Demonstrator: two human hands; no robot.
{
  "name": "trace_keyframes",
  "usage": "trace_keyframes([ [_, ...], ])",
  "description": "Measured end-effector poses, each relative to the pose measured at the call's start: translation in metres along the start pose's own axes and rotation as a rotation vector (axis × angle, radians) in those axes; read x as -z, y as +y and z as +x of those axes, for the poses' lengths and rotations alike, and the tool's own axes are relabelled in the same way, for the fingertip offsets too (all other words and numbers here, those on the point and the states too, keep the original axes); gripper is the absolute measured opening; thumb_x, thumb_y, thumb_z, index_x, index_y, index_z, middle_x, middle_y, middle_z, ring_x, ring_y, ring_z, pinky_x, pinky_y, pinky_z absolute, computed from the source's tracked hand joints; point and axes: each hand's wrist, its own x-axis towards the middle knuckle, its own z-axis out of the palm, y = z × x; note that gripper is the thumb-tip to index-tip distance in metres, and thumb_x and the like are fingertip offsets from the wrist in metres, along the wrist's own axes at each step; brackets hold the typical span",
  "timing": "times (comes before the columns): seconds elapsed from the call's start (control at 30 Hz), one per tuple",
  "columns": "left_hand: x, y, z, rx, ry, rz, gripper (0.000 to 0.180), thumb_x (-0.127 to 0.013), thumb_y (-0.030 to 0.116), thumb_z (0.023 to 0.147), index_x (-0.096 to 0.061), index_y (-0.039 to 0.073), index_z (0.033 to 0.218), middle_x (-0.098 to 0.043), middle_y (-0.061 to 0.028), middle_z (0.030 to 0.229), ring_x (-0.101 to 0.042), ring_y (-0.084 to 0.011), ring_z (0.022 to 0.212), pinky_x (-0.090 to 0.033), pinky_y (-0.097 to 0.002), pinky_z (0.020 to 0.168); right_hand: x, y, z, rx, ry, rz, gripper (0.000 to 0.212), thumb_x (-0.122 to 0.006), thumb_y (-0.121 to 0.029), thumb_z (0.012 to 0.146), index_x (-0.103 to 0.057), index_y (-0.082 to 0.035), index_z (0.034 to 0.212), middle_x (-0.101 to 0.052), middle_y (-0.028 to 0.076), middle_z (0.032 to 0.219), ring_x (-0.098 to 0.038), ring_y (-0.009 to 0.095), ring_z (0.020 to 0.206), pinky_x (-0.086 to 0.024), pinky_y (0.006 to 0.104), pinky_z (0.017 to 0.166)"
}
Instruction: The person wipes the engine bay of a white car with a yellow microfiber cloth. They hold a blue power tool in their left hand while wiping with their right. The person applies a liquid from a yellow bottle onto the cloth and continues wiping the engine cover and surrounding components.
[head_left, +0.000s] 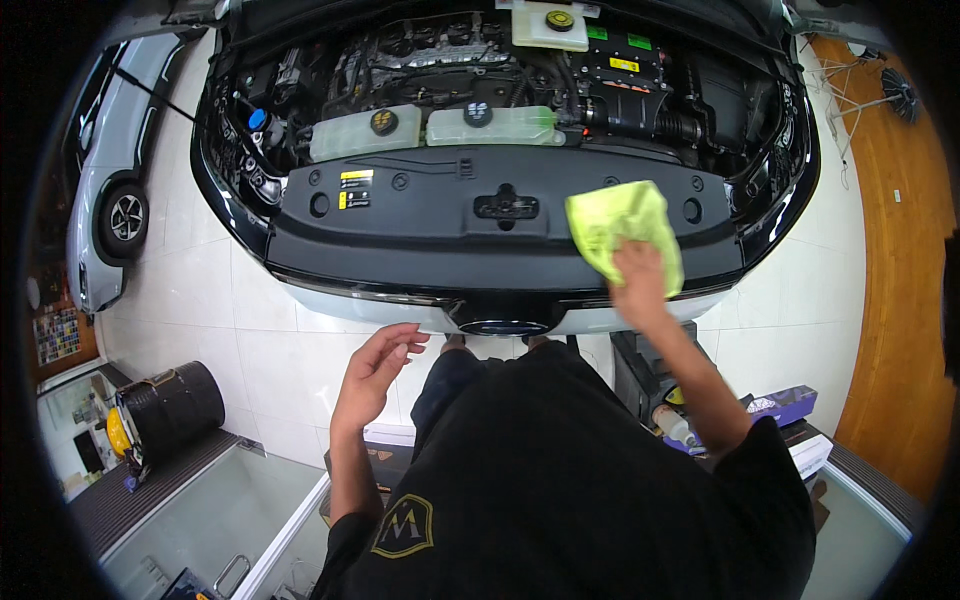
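My right hand [640,277] grips a yellow-green cloth [625,220] and presses it on the right part of the black plastic panel [400,225] across the front of a car's open engine bay. The cloth hangs loosely spread beyond my fingers; its underside is hidden. My left hand [377,372] is raised in the air just short of the front bumper, fingers loosely bent and apart, holding nothing. A latch opening [506,207] sits in the middle of the panel, left of the cloth.
Two translucent coolant tanks [365,132] stand behind the panel, before the engine [430,60]. At the left are a parked silver car [125,150] and a black drum [170,405]. A purple box [783,403] and a bottle [673,425] lie near my right elbow.
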Motion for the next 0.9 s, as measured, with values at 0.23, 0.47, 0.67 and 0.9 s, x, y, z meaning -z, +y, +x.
trace_keyframes([
  [0.23,0.078,-0.005,-0.014,-0.095,-0.058,-0.043,0.035,-0.055,0.015,0.105,-0.057,0.001,0.137,-0.069,-0.0102,0.126,-0.063,-0.0195,0.113,-0.046,-0.0320,0.099,-0.129,-0.263,0.128,0.244,0.011,0.179,0.040,-0.067,-0.013,0.076,-0.071,-0.008,0.115,-0.055,0.021,0.139,-0.052,0.038,0.123,-0.040,0.0503,0.105],
  [0.47,0.156,-0.013,-0.021,-0.107,-0.099,0.021,0.037,-0.056,0.020,0.105,-0.058,0.003,0.137,-0.069,-0.0097,0.126,-0.063,-0.0194,0.113,-0.046,-0.0324,0.098,-0.138,-0.307,0.162,0.328,-0.083,0.257,0.040,-0.068,-0.007,0.075,-0.071,-0.011,0.115,-0.054,0.017,0.143,-0.050,0.036,0.129,-0.039,0.0480,0.108],
  [0.67,0.193,-0.022,-0.014,-0.106,-0.117,0.014,0.037,-0.056,0.022,0.105,-0.059,0.003,0.137,-0.069,-0.0104,0.125,-0.063,-0.0208,0.113,-0.046,-0.0339,0.099,-0.053,-0.067,0.011,-0.058,-0.055,-0.031,0.067,-0.070,0.001,0.073,-0.057,-0.005,0.139,-0.050,0.020,0.151,-0.043,0.043,0.141,-0.030,0.0525,0.121],
  [0.9,0.192,-0.006,-0.022,-0.165,-0.060,-0.045,0.039,-0.055,0.021,0.104,-0.057,0.002,0.138,-0.068,-0.0113,0.127,-0.063,-0.0209,0.115,-0.047,-0.0356,0.100,0.016,-0.003,-0.013,-0.168,-0.187,-0.293,0.050,-0.066,0.004,0.075,-0.063,-0.001,0.125,-0.045,0.027,0.151,-0.041,0.047,0.140,-0.035,0.0535,0.117],
])
